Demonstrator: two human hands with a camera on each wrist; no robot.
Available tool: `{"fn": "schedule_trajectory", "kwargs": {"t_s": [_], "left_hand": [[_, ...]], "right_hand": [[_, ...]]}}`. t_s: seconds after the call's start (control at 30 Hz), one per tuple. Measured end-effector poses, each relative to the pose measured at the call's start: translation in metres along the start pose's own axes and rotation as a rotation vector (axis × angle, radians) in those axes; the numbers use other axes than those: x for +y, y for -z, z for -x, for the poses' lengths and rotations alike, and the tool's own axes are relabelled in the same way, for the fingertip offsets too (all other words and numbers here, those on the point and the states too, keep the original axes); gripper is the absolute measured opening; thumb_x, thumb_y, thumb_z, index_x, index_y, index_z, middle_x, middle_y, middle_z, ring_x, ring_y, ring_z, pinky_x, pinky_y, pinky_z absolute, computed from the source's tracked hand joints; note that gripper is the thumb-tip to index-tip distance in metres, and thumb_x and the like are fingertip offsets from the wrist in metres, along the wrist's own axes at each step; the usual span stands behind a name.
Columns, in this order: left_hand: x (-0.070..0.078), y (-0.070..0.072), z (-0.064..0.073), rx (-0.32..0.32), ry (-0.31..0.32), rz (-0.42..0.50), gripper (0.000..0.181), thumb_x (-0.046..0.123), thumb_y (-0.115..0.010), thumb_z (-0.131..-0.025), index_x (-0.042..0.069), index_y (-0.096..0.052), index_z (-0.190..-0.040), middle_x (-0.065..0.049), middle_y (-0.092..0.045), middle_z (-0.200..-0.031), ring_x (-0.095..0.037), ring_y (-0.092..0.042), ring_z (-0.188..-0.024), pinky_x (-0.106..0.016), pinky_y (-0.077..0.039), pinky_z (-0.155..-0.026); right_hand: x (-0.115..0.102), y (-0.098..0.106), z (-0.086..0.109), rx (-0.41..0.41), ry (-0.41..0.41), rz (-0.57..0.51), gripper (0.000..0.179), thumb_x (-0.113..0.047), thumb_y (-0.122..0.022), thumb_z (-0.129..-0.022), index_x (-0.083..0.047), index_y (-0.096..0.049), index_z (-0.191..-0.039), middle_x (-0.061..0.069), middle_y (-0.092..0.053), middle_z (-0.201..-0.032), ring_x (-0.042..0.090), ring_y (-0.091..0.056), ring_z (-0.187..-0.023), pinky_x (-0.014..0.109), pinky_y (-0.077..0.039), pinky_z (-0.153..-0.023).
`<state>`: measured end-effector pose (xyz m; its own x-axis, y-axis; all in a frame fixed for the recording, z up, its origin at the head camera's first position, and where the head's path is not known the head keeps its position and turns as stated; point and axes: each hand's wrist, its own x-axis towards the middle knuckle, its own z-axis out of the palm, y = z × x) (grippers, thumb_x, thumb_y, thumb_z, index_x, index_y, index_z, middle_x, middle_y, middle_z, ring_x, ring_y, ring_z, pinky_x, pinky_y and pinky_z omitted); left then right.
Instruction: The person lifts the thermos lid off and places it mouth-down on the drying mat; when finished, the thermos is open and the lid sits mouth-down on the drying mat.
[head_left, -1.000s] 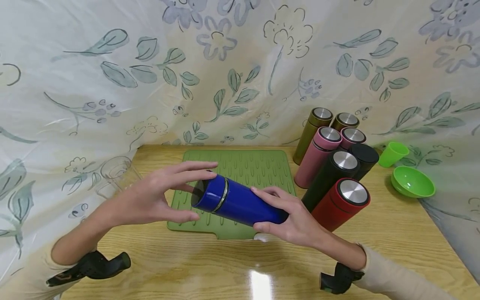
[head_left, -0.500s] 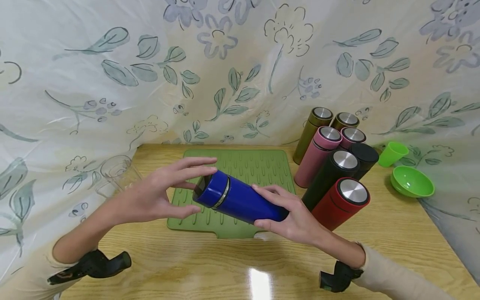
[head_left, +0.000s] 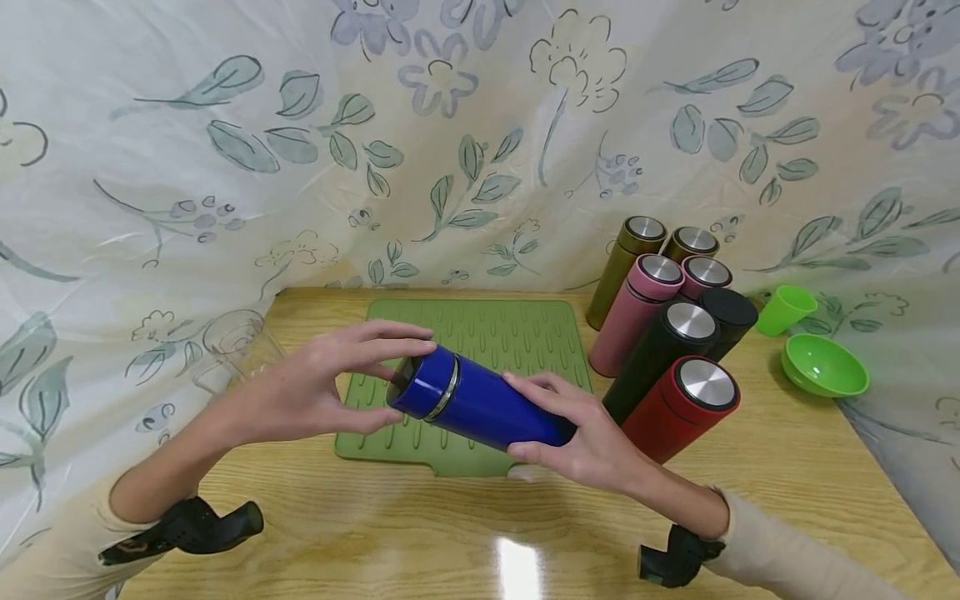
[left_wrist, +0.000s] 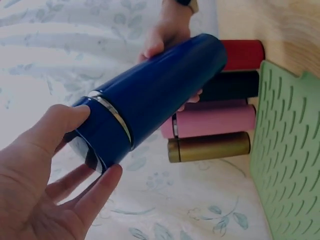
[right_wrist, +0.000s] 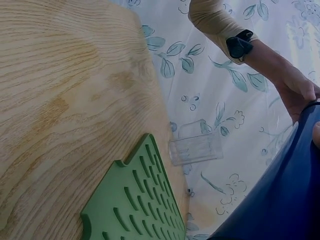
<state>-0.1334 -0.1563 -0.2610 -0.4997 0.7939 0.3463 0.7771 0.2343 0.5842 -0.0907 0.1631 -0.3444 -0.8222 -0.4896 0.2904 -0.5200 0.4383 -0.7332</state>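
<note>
A blue thermos [head_left: 487,400] with a silver ring below its cap [left_wrist: 107,132] is held tilted above the green mat, cap end toward the left. My right hand [head_left: 581,442] grips its lower body, fingers over the top and thumb below. At the other end, my left hand [head_left: 330,379] pinches the cap between thumb and fingertips; the left wrist view shows the thumb lying on the cap's side and fingertips at its far edge. The cap's end face looks dark and shiny. In the right wrist view the thermos [right_wrist: 285,190] fills the lower right corner.
Under the thermos lies a green ridged mat [head_left: 510,333] on the wooden table [head_left: 375,533]. Several upright thermoses, including a red one [head_left: 678,417] and a pink one [head_left: 633,321], stand right. Beyond are a green cup [head_left: 783,310] and bowl [head_left: 825,375]. A clear jug [head_left: 240,342] stands left.
My left thumb has come up to the cap from slightly below it, and the fingertips sit closer round it. The thermos has shifted slightly to the right at its cap end; my right hand keeps its grip.
</note>
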Motion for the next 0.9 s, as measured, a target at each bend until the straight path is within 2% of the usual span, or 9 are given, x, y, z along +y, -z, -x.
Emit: {"fn": "schedule_trajectory", "kwargs": {"t_s": [0.03,0.13,0.2,0.27,0.37,0.53,0.67,0.77,0.9], "left_hand": [[-0.0002,-0.0002,-0.0001,0.004,0.011,-0.009,0.07,0.007,-0.078,-0.079,0.014,-0.049,-0.142,-0.011,-0.045,-0.147,-0.024,-0.063,-0.114,-0.03,-0.06,-0.084],[-0.0002,0.0002,-0.0003,0.008,0.033,-0.05,0.072,0.012,-0.079,-0.08,0.017,-0.047,-0.144,-0.009,-0.037,-0.153,-0.024,-0.056,-0.124,-0.038,-0.058,-0.091],[-0.001,0.0011,-0.0007,-0.003,0.031,-0.043,0.072,0.012,-0.079,-0.08,0.018,-0.046,-0.144,-0.008,-0.034,-0.155,-0.024,-0.052,-0.129,-0.039,-0.057,-0.093],[-0.0024,0.0021,-0.0016,-0.022,0.014,-0.014,0.07,0.01,-0.077,-0.081,0.017,-0.047,-0.144,-0.008,-0.038,-0.153,-0.027,-0.048,-0.132,-0.037,-0.057,-0.092],[-0.004,0.0018,-0.0025,-0.035,0.005,0.066,0.067,0.006,-0.076,-0.082,0.013,-0.048,-0.142,-0.01,-0.044,-0.148,-0.027,-0.054,-0.125,-0.029,-0.06,-0.084],[-0.0038,0.0014,-0.0023,-0.041,0.021,0.045,0.071,0.011,-0.078,-0.081,0.014,-0.046,-0.144,-0.01,-0.038,-0.152,-0.025,-0.057,-0.122,-0.033,-0.059,-0.087],[-0.0045,0.0014,-0.003,-0.045,0.043,0.065,0.065,0.01,-0.076,-0.083,0.014,-0.049,-0.142,-0.01,-0.046,-0.146,-0.027,-0.055,-0.124,-0.031,-0.06,-0.084],[-0.0043,0.0011,-0.0023,-0.04,0.082,0.056,0.067,0.015,-0.077,-0.083,0.018,-0.048,-0.143,-0.009,-0.039,-0.15,-0.025,-0.06,-0.118,-0.03,-0.06,-0.084],[-0.0054,0.0008,-0.0018,-0.06,0.088,0.056,0.068,0.016,-0.077,-0.083,0.02,-0.046,-0.144,-0.009,-0.033,-0.154,-0.027,-0.061,-0.118,-0.03,-0.059,-0.085]], "right_hand": [[0.0006,0.0001,0.0001,0.001,0.0,0.001,0.074,-0.02,-0.077,-0.081,-0.026,-0.043,-0.147,0.008,-0.055,-0.127,0.029,-0.055,-0.114,0.036,-0.058,-0.083],[0.0028,0.0005,-0.0002,0.0,0.001,-0.004,0.074,-0.019,-0.077,-0.082,-0.026,-0.043,-0.147,0.008,-0.055,-0.127,0.029,-0.056,-0.114,0.036,-0.058,-0.083],[0.0039,0.0011,-0.0005,-0.001,0.002,-0.005,0.074,-0.019,-0.077,-0.082,-0.025,-0.043,-0.147,0.007,-0.055,-0.128,0.029,-0.055,-0.114,0.036,-0.058,-0.083],[0.0047,0.0017,-0.0009,-0.004,0.006,-0.004,0.074,-0.019,-0.077,-0.082,-0.025,-0.043,-0.147,0.007,-0.055,-0.128,0.029,-0.055,-0.114,0.036,-0.057,-0.084],[0.0052,0.002,-0.0008,-0.005,0.01,0.004,0.073,-0.02,-0.078,-0.082,-0.025,-0.044,-0.147,0.007,-0.056,-0.127,0.028,-0.055,-0.114,0.035,-0.057,-0.084],[0.0066,0.0017,-0.0004,-0.007,0.006,0.002,0.072,-0.02,-0.077,-0.082,-0.024,-0.045,-0.146,0.006,-0.056,-0.127,0.028,-0.056,-0.114,0.035,-0.058,-0.084],[0.0076,0.0017,-0.0004,-0.008,0.004,0.01,0.072,-0.021,-0.078,-0.082,-0.021,-0.046,-0.146,0.006,-0.056,-0.127,0.028,-0.056,-0.113,0.036,-0.058,-0.084],[0.0076,0.0014,-0.0002,-0.009,0.002,0.013,0.071,-0.021,-0.078,-0.082,-0.02,-0.046,-0.146,0.006,-0.056,-0.127,0.028,-0.056,-0.113,0.036,-0.058,-0.084],[0.0079,0.0013,0.0,-0.01,0.001,0.012,0.071,-0.021,-0.077,-0.082,-0.02,-0.046,-0.146,0.006,-0.055,-0.128,0.028,-0.055,-0.114,0.037,-0.057,-0.084]]}}
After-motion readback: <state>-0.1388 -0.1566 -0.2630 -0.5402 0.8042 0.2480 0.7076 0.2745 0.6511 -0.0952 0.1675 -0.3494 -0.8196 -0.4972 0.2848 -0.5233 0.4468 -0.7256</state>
